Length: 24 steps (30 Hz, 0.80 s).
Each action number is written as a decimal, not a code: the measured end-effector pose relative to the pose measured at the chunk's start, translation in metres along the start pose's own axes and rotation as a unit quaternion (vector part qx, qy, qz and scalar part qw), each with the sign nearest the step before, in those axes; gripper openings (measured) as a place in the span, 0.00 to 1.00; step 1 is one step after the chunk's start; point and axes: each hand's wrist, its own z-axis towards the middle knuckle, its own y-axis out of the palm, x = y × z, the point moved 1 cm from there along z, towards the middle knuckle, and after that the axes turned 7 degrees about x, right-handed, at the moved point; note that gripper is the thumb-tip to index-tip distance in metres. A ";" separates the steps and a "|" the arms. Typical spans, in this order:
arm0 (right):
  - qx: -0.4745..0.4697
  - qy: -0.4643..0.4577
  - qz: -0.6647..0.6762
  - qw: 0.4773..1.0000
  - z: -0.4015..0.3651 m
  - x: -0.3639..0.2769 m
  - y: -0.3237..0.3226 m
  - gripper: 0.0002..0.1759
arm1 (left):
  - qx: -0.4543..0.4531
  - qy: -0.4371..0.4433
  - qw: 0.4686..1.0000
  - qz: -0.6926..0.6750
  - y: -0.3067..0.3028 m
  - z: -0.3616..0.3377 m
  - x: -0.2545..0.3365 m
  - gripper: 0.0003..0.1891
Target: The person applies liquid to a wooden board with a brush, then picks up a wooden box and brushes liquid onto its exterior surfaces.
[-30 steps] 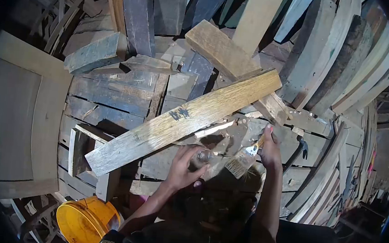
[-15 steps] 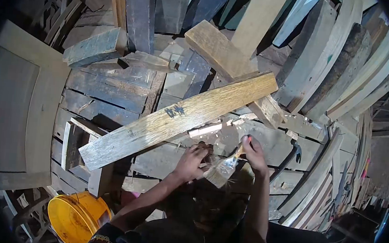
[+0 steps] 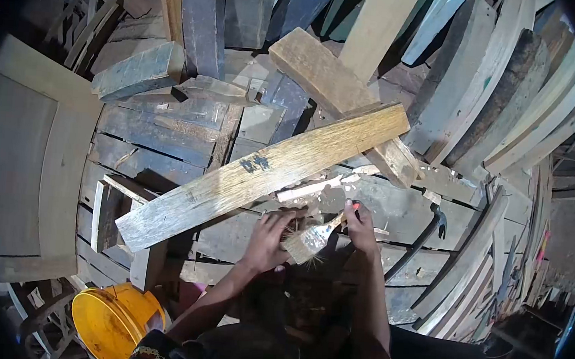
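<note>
A flat paintbrush (image 3: 317, 237) with a metal ferrule and a red-tipped handle is in my right hand (image 3: 361, 227), its pale, splayed bristles pointing down-left. My left hand (image 3: 268, 241) is beside those bristles, fingers apart and reaching forward, with part of the palm side hidden. Just beyond both hands lies a long, grainy wooden plank (image 3: 233, 184) with dark marks on its face, slanting from lower left to upper right. Its right end rests across a thicker wooden block (image 3: 323, 74). Wood chips and a pale splinter strip (image 3: 308, 190) are scattered in front of it.
A claw hammer (image 3: 424, 241) lies to the right on the plank floor. An orange bucket (image 3: 108, 324) stands at lower left, under a small wooden frame (image 3: 105, 216). A panelled board (image 3: 22, 159) is at left, and many boards lean at the back and right.
The paintbrush and my right hand have shifted up and left, and the brush now lies flatter. My left hand has moved slightly left, its fingers more spread.
</note>
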 end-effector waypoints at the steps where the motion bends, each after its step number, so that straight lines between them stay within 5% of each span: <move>1: -0.004 0.001 -0.007 1.000 0.000 0.001 0.002 0.21 | -0.001 -0.022 1.000 -0.005 -0.011 -0.002 0.001 0.54; 7: 0.012 0.042 0.013 0.999 -0.002 0.020 0.017 0.23 | -0.020 -0.091 0.996 -0.011 -0.061 -0.021 0.017 0.58; 14: 0.017 0.013 0.002 1.000 -0.001 0.020 0.022 0.25 | -0.004 -0.059 0.998 -0.018 -0.055 -0.017 0.029 0.62; 21: 0.021 0.141 0.005 0.990 -0.010 0.008 0.023 0.19 | -0.009 -0.046 0.998 -0.038 -0.047 0.003 0.046 0.58; 24: 0.013 0.123 0.010 0.992 -0.011 -0.001 0.021 0.18 | -0.024 -0.047 0.998 -0.043 -0.042 0.007 0.047 0.59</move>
